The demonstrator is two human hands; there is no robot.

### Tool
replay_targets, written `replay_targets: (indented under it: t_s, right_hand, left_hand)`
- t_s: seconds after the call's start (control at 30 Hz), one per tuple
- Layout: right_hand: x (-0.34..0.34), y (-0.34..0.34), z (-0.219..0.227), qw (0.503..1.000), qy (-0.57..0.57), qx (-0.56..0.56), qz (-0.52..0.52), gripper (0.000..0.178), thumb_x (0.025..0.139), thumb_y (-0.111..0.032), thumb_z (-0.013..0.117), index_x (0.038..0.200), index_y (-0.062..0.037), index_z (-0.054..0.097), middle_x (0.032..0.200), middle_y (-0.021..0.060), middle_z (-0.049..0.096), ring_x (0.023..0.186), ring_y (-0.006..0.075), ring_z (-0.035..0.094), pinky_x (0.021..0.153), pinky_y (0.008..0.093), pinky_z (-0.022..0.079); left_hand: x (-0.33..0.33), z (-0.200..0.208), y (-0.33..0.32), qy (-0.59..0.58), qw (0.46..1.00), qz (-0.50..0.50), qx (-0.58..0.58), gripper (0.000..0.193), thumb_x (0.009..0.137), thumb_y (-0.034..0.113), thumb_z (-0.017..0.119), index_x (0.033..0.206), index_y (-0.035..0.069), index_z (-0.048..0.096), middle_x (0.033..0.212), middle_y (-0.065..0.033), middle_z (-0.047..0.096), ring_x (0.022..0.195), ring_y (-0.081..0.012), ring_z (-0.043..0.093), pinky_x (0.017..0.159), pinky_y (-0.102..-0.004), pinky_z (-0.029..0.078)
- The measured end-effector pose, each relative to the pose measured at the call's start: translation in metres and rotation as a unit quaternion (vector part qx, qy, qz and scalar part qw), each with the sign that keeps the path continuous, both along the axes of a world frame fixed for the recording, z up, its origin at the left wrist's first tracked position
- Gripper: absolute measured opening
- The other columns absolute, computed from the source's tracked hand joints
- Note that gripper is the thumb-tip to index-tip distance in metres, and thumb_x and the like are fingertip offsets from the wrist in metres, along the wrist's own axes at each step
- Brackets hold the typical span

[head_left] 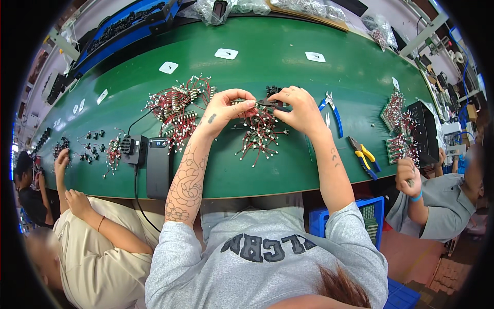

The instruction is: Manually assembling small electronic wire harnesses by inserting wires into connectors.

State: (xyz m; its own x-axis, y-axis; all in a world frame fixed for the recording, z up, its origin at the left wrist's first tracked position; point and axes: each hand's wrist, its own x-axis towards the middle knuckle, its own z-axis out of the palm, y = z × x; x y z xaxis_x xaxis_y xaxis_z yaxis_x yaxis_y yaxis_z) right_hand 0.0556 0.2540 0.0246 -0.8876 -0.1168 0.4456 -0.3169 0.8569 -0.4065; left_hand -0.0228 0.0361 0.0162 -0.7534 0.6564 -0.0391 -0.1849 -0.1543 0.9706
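Note:
Over the table's middle, my left hand (231, 110) is closed in a pinch, thumb against index finger, on something small that its fingertips mostly cover. My right hand (300, 109) faces it, fingers bent round a slim dark piece (271, 105) that reaches toward the left fingertips; its kind is unclear. Below both hands lies a heap of red and black wires with white connectors (260, 135). Several small black parts (272, 90) sit just beyond my right fingers. Left of my left hand spreads a larger pile of small green circuit boards with red wires (180, 105).
Blue-handled cutters (335, 117) and yellow-and-blue pliers (364, 157) lie right of my right arm. A black rectangular device (158, 170) and a corded black box (134, 150) stand left. Co-workers' hands (78, 203) (408, 176) work at both sides. A blue crate (379, 219) holds boards.

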Motion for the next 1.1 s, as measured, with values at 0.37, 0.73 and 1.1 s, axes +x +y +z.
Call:
replay_targets:
  t_s: [0.37,0.73,1.1]
  right_hand:
    - [0.0,0.006,0.006,0.975,-0.142,-0.144,0.092,0.021,0.071,-0.012,0.071,0.09,-0.0041,0.073,0.085,0.005,0.071,0.074,0.0238,0.063,0.07,0.03,0.05]
    - [-0.004,0.012,0.0,0.996,-0.049,-0.068,0.033,0.023,0.071,-0.012,0.07,0.094,-0.0069,0.073,0.088,0.0041,0.07,0.08,0.0235,0.062,0.078,0.0314,0.049]
    - [-0.004,0.0,-0.002,0.999,0.034,-0.012,0.024,0.022,0.072,-0.014,0.071,0.093,-0.0101,0.074,0.089,0.0032,0.07,0.081,0.0215,0.062,0.08,0.0306,0.048]
  left_hand:
    - [-0.006,-0.001,-0.008,0.049,0.995,-0.086,-0.011,0.012,0.087,0.006,0.069,0.097,0.0,0.068,0.085,-0.007,0.068,0.076,-0.0117,0.065,0.071,-0.0207,0.055]
    - [-0.01,-0.002,-0.01,-0.071,0.993,-0.035,0.092,0.013,0.088,0.006,0.068,0.099,0.001,0.066,0.09,-0.0073,0.068,0.082,-0.0131,0.067,0.075,-0.0236,0.056]
    - [-0.002,0.0,-0.002,-0.009,1.0,-0.02,0.014,0.013,0.088,0.007,0.068,0.1,0.001,0.066,0.088,-0.0073,0.068,0.082,-0.0135,0.068,0.077,-0.0235,0.056]
